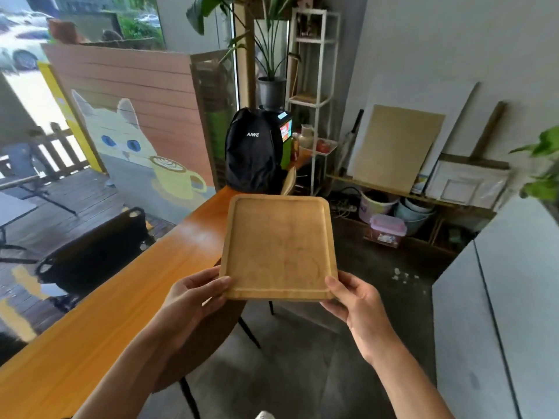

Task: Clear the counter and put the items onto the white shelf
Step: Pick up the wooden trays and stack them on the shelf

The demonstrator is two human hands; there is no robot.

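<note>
Backpack (253,152) lettering: "AIWE"

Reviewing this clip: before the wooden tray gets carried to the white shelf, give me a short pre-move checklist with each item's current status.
1. Left hand has a grip on the wooden tray at its near left corner: ok.
2. Right hand grips the near right corner: ok.
3. Tray empty, nothing to slide off: ok.
4. Tray lifted clear of the orange counter: ok.
5. White shelf has a free level: cannot tell; some levels hold items.
6. Path past the black backpack: cannot tell.
</note>
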